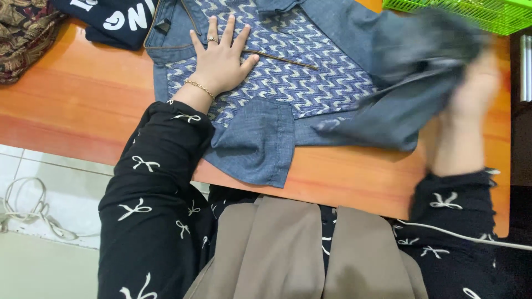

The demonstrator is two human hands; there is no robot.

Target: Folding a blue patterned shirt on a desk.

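Head view: left hand [220, 62] lies flat with fingers spread, grasping nothing, pressing the blue patterned shirt [299, 72] spread over the middle of the table [83, 94]. Right hand [471, 94], blurred, has its grip closed on the denim sleeve [410, 88] near the right edge. 1 cuff [257, 141] overhangs the near edge. A dark printed garment [113, 19] and brown patterned cloth [22, 33] crowd the far-left corner; a green basket [471, 11] sits at the far-right corner.
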